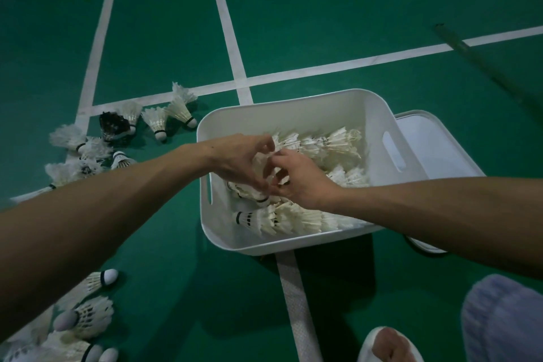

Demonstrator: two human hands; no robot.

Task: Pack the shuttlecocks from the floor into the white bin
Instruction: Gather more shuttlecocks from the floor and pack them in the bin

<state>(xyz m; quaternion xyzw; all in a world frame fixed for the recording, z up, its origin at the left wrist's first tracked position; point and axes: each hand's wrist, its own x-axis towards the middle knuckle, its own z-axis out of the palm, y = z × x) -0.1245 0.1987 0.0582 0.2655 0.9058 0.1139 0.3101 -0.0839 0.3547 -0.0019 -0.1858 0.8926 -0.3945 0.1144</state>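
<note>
The white bin (296, 110) stands on the green court floor, partly filled with rows of white shuttlecocks (320, 144). Both my hands are over the bin's middle. My left hand (238, 160) and my right hand (302, 178) meet with fingers curled around a shuttlecock (258, 161) between them; which hand carries it is hard to tell. Loose shuttlecocks (155, 119) lie on the floor left of the bin, among them a dark one (113, 125). More shuttlecocks (91, 314) lie at the lower left.
The bin's white lid (432, 141) lies on the floor to its right. White court lines (296, 303) cross under and around the bin. A dark pole (482, 62) lies at the far right. My foot in a white slipper (388, 347) and knee (505, 320) are lower right.
</note>
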